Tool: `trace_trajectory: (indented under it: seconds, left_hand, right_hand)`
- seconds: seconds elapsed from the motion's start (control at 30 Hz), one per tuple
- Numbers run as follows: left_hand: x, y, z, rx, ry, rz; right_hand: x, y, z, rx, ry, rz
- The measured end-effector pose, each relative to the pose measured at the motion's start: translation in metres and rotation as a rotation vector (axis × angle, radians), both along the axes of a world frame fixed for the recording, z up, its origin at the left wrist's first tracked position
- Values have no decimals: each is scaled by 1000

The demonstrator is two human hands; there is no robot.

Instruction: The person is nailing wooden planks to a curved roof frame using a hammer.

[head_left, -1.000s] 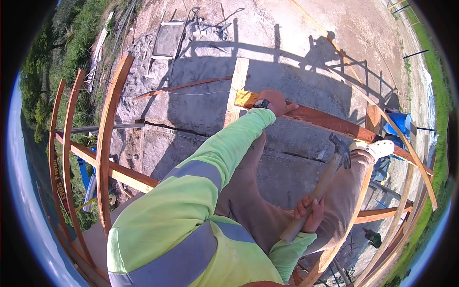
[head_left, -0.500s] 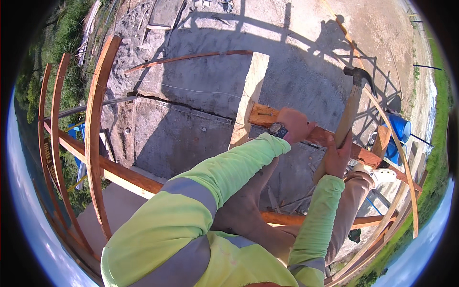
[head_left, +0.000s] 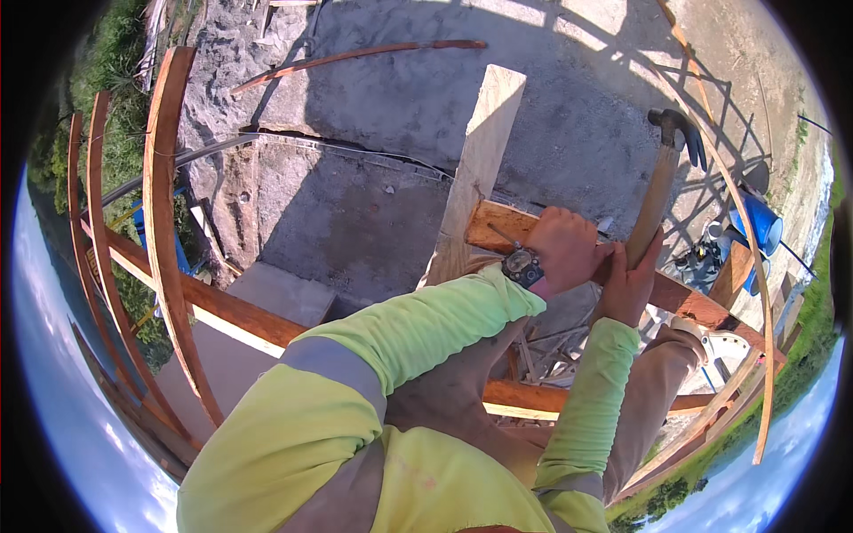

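Note:
My right hand [head_left: 629,282] is closed around the wooden handle of a claw hammer [head_left: 655,200], its dark head up and away from me. My left hand [head_left: 566,247], with a watch on the wrist, lies over the reddish wooden beam [head_left: 491,226]. Its fingers are curled and meet the right hand's fingers; whatever they pinch is hidden. Left of it, a nail [head_left: 504,234] stands slanting out of the beam near the end. That end butts against a pale timber post [head_left: 484,133].
I am high on a timber frame. Curved-looking rafters [head_left: 164,213] rise on the left, and a lower beam [head_left: 524,397] crosses beneath my legs. Far below lies a concrete floor [head_left: 355,204]. Blue drums [head_left: 760,222] stand at right, near a thin wooden strip [head_left: 742,209].
My view has shifted, so the ground and frame sit differently. My left hand has come against my right hand's fingers. The nail in the beam shows more clearly. The hammer stays in my right hand.

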State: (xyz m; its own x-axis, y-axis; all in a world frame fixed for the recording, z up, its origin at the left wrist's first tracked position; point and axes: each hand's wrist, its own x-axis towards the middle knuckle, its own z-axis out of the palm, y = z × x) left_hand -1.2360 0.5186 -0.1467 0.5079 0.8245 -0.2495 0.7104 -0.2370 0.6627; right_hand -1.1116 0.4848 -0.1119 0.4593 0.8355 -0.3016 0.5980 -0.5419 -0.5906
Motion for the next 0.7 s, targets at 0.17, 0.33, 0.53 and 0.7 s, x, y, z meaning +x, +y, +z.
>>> trace_trajectory:
  seconds: [0.17,0.33,0.53,0.7]
  left_hand:
    - [-1,0,-15,32,-4,-23]
    - [0,-2,-13,81,8,17]
    - [-3,7,-22,91,17,-22]
    - [1,10,-20,101,0,-41]
  right_hand:
    - [-1,-2,-1,-20,-52,7]
    - [-1,3,-11,31,-146,61]
    - [-3,7,-19,15,-77,52]
    - [3,7,-12,88,-66,66]
